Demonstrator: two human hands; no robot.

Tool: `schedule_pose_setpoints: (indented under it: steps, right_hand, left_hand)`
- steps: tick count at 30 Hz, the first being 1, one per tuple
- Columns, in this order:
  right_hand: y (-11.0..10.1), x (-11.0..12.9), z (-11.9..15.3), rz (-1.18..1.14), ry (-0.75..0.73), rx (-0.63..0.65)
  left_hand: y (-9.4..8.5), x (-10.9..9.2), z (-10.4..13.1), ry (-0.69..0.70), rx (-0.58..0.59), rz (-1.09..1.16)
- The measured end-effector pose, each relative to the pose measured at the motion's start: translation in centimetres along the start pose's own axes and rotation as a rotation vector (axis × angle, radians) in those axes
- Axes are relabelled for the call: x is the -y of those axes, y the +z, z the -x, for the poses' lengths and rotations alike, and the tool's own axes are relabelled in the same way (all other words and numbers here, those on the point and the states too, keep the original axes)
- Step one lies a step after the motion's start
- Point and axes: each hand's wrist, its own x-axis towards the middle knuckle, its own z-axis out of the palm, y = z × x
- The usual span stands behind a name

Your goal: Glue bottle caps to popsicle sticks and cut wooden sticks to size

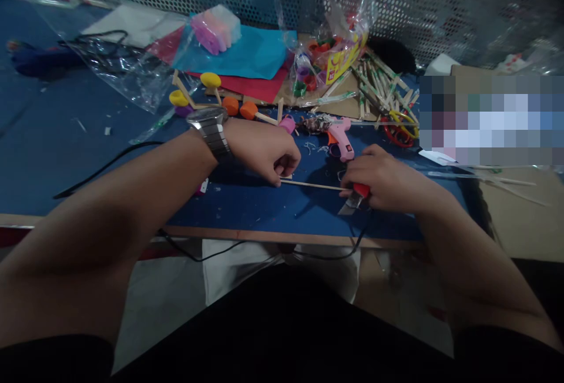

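Note:
A thin wooden stick [312,185] spans the gap between my hands, low over the blue table [247,210]. Its left end is pinched by the fingers of my left hand [268,151], which has a metal watch on the wrist. My right hand [381,180] is closed on a red-handled cutter [360,190] whose blade points down and left, and its fingertips meet the stick's right end. Just beyond my hands lies a pink glue gun [341,136].
Behind my hands are orange caps [249,110] with sticks, yellow caps [210,80], blue sheets [255,54] and a plastic bag of caps [339,57]. Scissors [399,127] and a stick pile [379,86] lie at back right. A black cable [106,165] runs left.

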Motion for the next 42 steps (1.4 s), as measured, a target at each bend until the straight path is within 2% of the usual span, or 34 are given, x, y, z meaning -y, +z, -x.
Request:
schedule_pose_setpoints:
  steps: [4, 9, 12, 13, 14, 15, 16, 20, 24, 26, 32, 36, 42]
  right_hand:
    - [0.6, -0.3, -0.4, -0.041, 0.063, -0.007]
    - [1.3, 0.3, -0.8, -0.085, 0.064, -0.016]
    - [1.6, 0.6, -1.1, -0.088, 0.071, -0.036]
    - [1.7, 0.6, -1.2, -0.09, 0.076, -0.035]
    - [1.7, 0.6, -1.2, -0.095, 0.081, -0.03]
    - [1.8, 0.6, -1.3, -0.1, 0.085, -0.025]
    - [1.8, 0.5, -1.3, -0.105, 0.089, -0.02]
    - [1.9, 0.4, -1.4, -0.11, 0.086, -0.037]
    - [2.0, 0.6, -1.4, -0.092, 0.062, -0.063]
    - [2.2, 0.8, -1.3, -0.07, 0.06, -0.077]
    - [2.6, 1.2, -1.4, -0.03, 0.072, -0.095]
    - [2.6, 1.4, -1.4, -0.027, 0.073, -0.095]
    - [2.0, 1.5, -1.1, -0.017, 0.025, -0.04]
  left_hand:
    - [-0.1, -0.4, 0.2, 0.017, -0.023, 0.018]
    - [0.1, 0.1, 0.0, 0.037, -0.038, -0.004]
    - [0.3, -0.3, 0.2, 0.037, -0.063, -0.024]
    - [0.3, -0.6, 0.2, 0.025, -0.051, -0.045]
    - [0.3, -1.0, 0.3, 0.021, -0.09, -0.076]
    - [0.4, -1.4, 0.3, -0.013, -0.067, -0.128]
    - [0.4, -1.9, 0.3, -0.022, -0.113, -0.187]
    - [0.9, -2.9, 0.7, -0.125, -0.102, -0.371]
    - [2.5, -2.8, 2.5, -0.213, -0.158, -0.506]
    - [3.7, -2.5, 3.6, -0.241, -0.224, -0.534]
    - [6.9, -1.9, 4.7, -0.175, -0.37, -0.356]
    - [7.7, -2.0, 4.4, -0.168, -0.444, -0.293]
    - [8.4, -2.9, 4.3, -0.116, -0.46, -0.231]
